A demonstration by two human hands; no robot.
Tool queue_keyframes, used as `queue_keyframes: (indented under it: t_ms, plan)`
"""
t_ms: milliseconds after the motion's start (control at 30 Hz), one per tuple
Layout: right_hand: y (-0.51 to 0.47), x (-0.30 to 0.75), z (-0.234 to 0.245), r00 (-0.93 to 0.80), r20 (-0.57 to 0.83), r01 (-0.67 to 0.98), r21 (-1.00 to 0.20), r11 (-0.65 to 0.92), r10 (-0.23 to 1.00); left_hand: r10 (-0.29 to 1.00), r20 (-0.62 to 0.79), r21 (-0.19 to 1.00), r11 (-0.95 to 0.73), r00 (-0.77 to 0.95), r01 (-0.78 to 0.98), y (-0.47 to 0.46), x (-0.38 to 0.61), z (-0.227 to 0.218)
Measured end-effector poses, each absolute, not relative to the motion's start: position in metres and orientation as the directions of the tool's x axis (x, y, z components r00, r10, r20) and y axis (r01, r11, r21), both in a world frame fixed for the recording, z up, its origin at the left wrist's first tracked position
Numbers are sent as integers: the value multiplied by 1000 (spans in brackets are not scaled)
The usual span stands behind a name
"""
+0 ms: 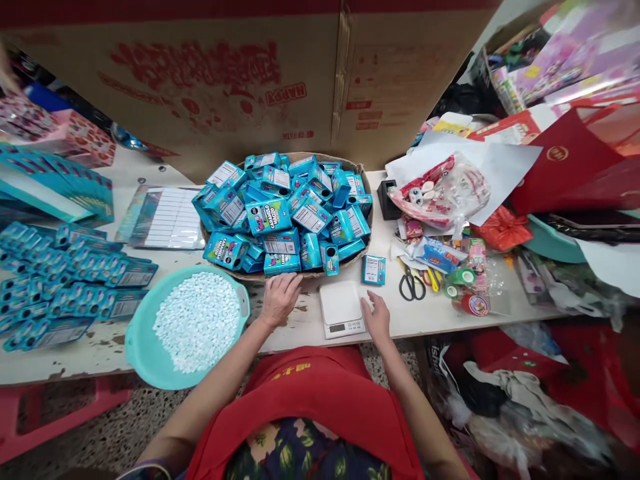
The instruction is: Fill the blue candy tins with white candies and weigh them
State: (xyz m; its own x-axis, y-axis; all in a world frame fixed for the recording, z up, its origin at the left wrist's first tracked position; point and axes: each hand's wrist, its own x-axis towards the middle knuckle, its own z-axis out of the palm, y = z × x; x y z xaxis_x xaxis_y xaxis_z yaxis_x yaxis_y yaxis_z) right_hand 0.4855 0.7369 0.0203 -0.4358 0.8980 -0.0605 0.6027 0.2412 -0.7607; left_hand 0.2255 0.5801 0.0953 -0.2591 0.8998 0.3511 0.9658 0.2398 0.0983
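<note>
My left hand (pixel 280 300) rests at the front rim of a shallow cardboard tray (pixel 371 230), its fingers stretched out and nothing visible in them. Small blue candy boxes (pixel 267 217) are heaped in that tray. On the right edge of a white digital scale (pixel 343 305), or just beside it, is my right hand (pixel 377 316), thumb apart from the fingers and holding nothing. The scale's pan is bare. One single blue candy box (pixel 374 269) lies on the table just beyond my right hand. Left of my left hand, a turquoise basin (pixel 143 327) holds many small pale candies (pixel 200 320).
Rows of blue boxes (pixel 75 287) stand at the left. A large carton (pixel 225 87) rises behind the tray. Black-handled scissors (pixel 413 285), tape rolls (pixel 463 277) and plastic packets lie to the right. A pink stool (pixel 65 407) is below the table's left side.
</note>
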Motion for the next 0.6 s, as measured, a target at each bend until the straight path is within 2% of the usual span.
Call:
queue_keyframes:
  t_ms: [267,400,500,600]
  plan:
    - [756,484,26,-375,-6,644,-721,256,927,885,345,158,274,-313,949,578,233,90]
    - [795,458,39,-281,27,768,-594,241,959,886,324,152,298,-332,942,576,236,87]
    - [811,433,45,-227,-108,862,-484,148,968,869,361,122,315,-338,941,563,254,84]
    - [812,421,40,-200,-225,919,-380,103,953,901,365,134,197,-233,971,547,279,71]
